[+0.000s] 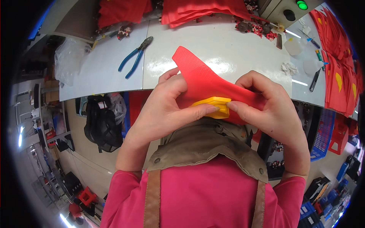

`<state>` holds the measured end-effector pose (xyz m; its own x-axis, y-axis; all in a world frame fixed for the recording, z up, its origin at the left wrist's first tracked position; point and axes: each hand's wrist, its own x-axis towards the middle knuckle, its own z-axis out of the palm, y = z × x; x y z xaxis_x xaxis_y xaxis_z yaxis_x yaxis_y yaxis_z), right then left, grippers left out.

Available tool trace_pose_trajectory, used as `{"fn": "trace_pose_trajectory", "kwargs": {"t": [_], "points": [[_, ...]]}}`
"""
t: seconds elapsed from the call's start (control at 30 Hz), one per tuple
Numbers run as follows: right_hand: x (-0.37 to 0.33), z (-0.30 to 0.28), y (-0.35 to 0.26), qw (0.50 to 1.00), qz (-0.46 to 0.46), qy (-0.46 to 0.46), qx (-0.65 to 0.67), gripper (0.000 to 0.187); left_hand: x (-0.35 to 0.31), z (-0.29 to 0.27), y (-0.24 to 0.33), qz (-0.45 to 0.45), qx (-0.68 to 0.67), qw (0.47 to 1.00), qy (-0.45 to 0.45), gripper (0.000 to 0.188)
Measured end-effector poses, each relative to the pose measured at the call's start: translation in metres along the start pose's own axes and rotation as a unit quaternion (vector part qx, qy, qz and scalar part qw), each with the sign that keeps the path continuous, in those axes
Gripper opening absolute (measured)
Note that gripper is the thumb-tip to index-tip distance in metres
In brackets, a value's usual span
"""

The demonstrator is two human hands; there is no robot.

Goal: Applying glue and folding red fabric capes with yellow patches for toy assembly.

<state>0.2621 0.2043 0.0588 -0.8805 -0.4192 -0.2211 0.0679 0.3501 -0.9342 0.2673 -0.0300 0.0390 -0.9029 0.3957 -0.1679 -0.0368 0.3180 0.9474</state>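
At centre frame, by the near edge of the desk (182,40), both hands work on one floppy red pc (207,78) w/ a small yellow pc (213,100) against its lower part. L hand (167,98): thumb laid on the yellow pc, fingers mostly out of sight behind the red pc, so it's a fairly tight pinch. R hand (270,99): thumb tip at the yellow pc's right end, rest curled round the red pc's right side; fingertips hidden, can't tell exactly how they grip. Progress, at a guess: yellow & red are brought tog, but can't tell if joined or only pressed; yellow looks folded or layered, so this one's prob unfinished. Far right of frame, a pile of red pcs w/ yellow patches (334,85) looks further along; top centre, the red stack (205,13) shows no yellow, so maybe less far on, tho only part is visible. Upper left, blue-handled pliers (137,57) lie on the desk, handles spread, untouched; a clear plastic bag (70,60) is left of them. Upper right, crumpled white tissue (289,68) & a lit green lamp (302,5) nr top edge
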Motion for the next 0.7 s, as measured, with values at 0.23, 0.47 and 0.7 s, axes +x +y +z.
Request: {"fn": "trace_pose_trajectory", "kwargs": {"t": [0.23, 0.47, 0.7], "points": [[0.001, 0.018, 0.013, 0.999, 0.004, -0.032, 0.040, 0.022, -0.017, -0.007, 0.006, 0.035, 0.168, 0.985, 0.002, 0.039], [0.015, 0.040, 0.024, 0.996, -0.027, -0.047, 0.065, 0.020, -0.028, -0.024, -0.001, 0.036, 0.269, 0.962, 0.000, 0.039], [0.033, 0.037, 0.011, 0.988, 0.007, -0.128, 0.086, 0.024, -0.025, -0.055, -0.001, -0.065, 0.112, 0.992, 0.000, 0.040]]}}
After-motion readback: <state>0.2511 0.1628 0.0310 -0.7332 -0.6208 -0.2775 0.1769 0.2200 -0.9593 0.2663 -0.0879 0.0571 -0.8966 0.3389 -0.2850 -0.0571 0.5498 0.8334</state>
